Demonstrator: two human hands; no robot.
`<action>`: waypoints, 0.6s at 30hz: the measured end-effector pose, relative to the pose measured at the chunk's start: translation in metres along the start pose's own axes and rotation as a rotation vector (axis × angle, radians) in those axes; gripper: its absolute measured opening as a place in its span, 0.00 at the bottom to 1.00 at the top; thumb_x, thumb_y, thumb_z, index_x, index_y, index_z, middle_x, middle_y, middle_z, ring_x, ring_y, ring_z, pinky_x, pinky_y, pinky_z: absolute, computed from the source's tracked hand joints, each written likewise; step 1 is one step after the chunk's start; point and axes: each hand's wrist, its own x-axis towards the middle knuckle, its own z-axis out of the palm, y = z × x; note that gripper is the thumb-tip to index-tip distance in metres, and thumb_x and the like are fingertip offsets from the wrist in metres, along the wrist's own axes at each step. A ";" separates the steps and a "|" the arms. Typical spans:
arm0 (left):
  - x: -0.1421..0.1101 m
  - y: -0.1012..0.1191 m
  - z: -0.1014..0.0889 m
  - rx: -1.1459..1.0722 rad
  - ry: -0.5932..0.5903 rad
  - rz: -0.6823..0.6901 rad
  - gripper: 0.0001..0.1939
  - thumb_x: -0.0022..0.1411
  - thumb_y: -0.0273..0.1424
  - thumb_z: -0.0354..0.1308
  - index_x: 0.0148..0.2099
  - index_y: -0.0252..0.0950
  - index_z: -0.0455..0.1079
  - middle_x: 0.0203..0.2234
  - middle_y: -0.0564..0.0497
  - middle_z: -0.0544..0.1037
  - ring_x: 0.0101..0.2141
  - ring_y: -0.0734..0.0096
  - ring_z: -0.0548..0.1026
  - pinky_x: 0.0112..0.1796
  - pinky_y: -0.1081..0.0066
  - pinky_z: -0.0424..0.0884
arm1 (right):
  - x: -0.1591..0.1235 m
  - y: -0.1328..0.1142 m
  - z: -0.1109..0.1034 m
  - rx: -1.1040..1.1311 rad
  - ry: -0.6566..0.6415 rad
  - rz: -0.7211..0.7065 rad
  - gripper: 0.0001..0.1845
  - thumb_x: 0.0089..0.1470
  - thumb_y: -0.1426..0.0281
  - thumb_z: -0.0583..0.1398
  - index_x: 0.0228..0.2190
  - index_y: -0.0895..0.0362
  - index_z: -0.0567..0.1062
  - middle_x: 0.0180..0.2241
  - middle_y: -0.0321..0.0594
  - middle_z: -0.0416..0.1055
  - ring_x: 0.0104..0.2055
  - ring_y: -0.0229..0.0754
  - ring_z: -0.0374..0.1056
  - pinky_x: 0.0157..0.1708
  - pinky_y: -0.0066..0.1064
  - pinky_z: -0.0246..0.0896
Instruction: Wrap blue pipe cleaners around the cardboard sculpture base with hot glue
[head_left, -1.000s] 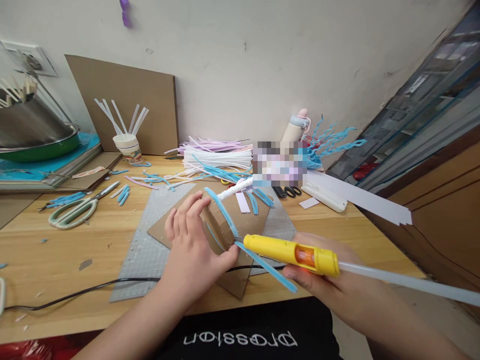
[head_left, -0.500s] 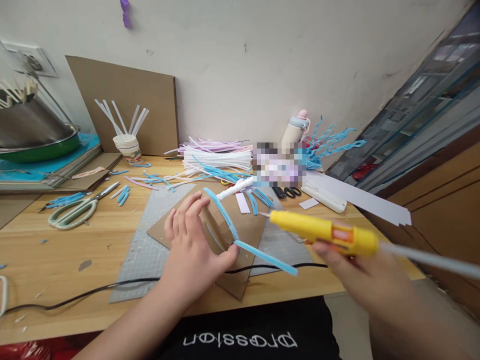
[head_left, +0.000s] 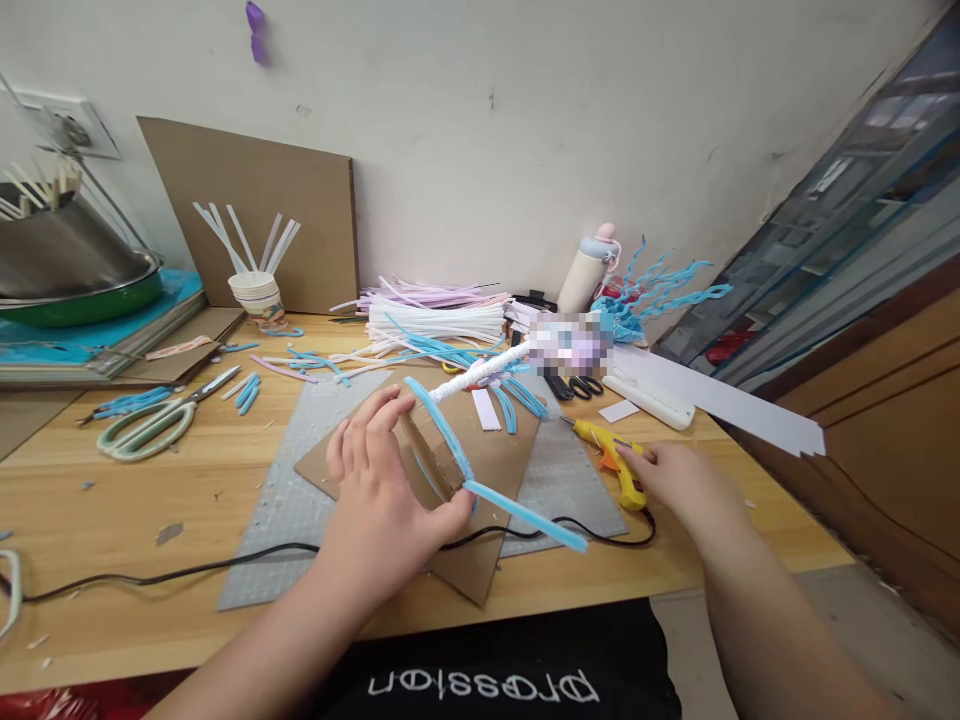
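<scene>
My left hand [head_left: 382, 500] grips an upright fold of a brown cardboard piece [head_left: 491, 455], fingers on one side and thumb on the other. A blue foam strip [head_left: 525, 515] runs along the fold's edge and sticks out to the right past my thumb. My right hand [head_left: 675, 480] rests on the table at the right, its fingers closed on the handle of a yellow glue gun [head_left: 609, 452]. The gun lies on the corner of the grey cutting mat [head_left: 281, 500], nozzle pointing left. Its black cord [head_left: 187, 572] trails across the table's front.
A heap of white, pink and blue strips [head_left: 435, 320] lies at the back. Green-handled scissors [head_left: 146, 425] are at the left, black scissors [head_left: 574, 385] behind the mat. A paper cup of straws [head_left: 255, 290], a cardboard sheet [head_left: 255, 210] and a bottle [head_left: 589, 270] stand by the wall.
My right hand has carried the glue gun from in front of me down and to the right, onto the mat's corner. My left hand and the cardboard have stayed in place.
</scene>
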 end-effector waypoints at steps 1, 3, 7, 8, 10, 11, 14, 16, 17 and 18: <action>0.000 0.000 0.000 -0.002 -0.002 -0.002 0.41 0.48 0.37 0.64 0.61 0.39 0.50 0.60 0.36 0.61 0.61 0.44 0.60 0.59 0.40 0.53 | -0.007 -0.008 -0.001 0.016 0.025 -0.060 0.20 0.52 0.54 0.62 0.19 0.54 0.73 0.19 0.42 0.71 0.26 0.49 0.70 0.25 0.35 0.58; 0.001 0.000 0.000 -0.002 -0.005 -0.006 0.42 0.48 0.37 0.64 0.61 0.40 0.50 0.61 0.37 0.61 0.61 0.43 0.60 0.59 0.40 0.53 | -0.026 -0.031 -0.004 0.150 0.036 -0.349 0.12 0.54 0.58 0.62 0.32 0.53 0.77 0.29 0.41 0.77 0.32 0.46 0.72 0.32 0.35 0.64; 0.000 0.001 -0.001 0.001 -0.012 -0.005 0.41 0.48 0.37 0.64 0.61 0.40 0.50 0.61 0.37 0.61 0.61 0.44 0.60 0.59 0.40 0.53 | -0.067 -0.082 -0.010 0.421 -0.101 -1.133 0.11 0.58 0.67 0.64 0.44 0.53 0.75 0.36 0.39 0.77 0.32 0.38 0.70 0.32 0.29 0.67; 0.000 0.001 -0.002 0.003 -0.011 -0.003 0.41 0.48 0.37 0.63 0.61 0.39 0.50 0.61 0.37 0.61 0.61 0.44 0.60 0.59 0.40 0.53 | -0.073 -0.092 -0.011 0.458 -0.138 -1.262 0.12 0.59 0.70 0.62 0.46 0.53 0.75 0.36 0.39 0.77 0.35 0.38 0.71 0.34 0.29 0.68; 0.000 0.001 -0.002 0.005 -0.004 0.003 0.40 0.48 0.37 0.63 0.61 0.39 0.50 0.60 0.36 0.62 0.61 0.44 0.60 0.59 0.41 0.53 | -0.081 -0.109 -0.013 0.515 -0.221 -1.418 0.11 0.63 0.73 0.58 0.46 0.54 0.75 0.35 0.40 0.77 0.37 0.37 0.72 0.37 0.30 0.69; -0.001 0.001 -0.002 0.006 0.001 0.008 0.41 0.48 0.37 0.63 0.61 0.39 0.50 0.60 0.36 0.62 0.61 0.44 0.61 0.59 0.41 0.53 | -0.083 -0.115 -0.013 0.543 -0.254 -1.450 0.11 0.64 0.74 0.56 0.45 0.55 0.76 0.34 0.40 0.77 0.37 0.38 0.72 0.38 0.30 0.70; -0.001 0.000 -0.001 0.004 0.008 0.032 0.42 0.47 0.37 0.64 0.61 0.38 0.50 0.60 0.35 0.62 0.61 0.45 0.61 0.59 0.42 0.54 | -0.084 -0.126 -0.014 0.626 -0.301 -1.439 0.10 0.64 0.74 0.56 0.40 0.56 0.78 0.31 0.40 0.76 0.36 0.38 0.73 0.36 0.29 0.70; -0.001 0.001 -0.001 0.005 0.005 0.052 0.43 0.47 0.37 0.64 0.62 0.37 0.50 0.60 0.35 0.62 0.61 0.45 0.61 0.58 0.43 0.55 | -0.084 -0.133 -0.015 0.659 -0.326 -1.421 0.08 0.63 0.73 0.58 0.38 0.56 0.79 0.31 0.40 0.75 0.35 0.37 0.72 0.35 0.28 0.70; -0.002 0.001 0.000 0.007 0.002 0.061 0.43 0.47 0.37 0.64 0.62 0.37 0.50 0.60 0.35 0.62 0.61 0.44 0.61 0.58 0.43 0.55 | -0.083 -0.136 -0.015 0.657 -0.345 -1.419 0.08 0.62 0.73 0.58 0.37 0.56 0.79 0.32 0.40 0.74 0.35 0.37 0.72 0.35 0.28 0.70; -0.002 0.002 0.000 0.009 0.000 0.067 0.43 0.47 0.38 0.65 0.62 0.37 0.50 0.60 0.35 0.62 0.61 0.44 0.61 0.58 0.43 0.55 | -0.083 -0.140 -0.016 0.643 -0.359 -1.424 0.08 0.62 0.73 0.59 0.37 0.56 0.79 0.32 0.40 0.74 0.35 0.37 0.72 0.35 0.28 0.70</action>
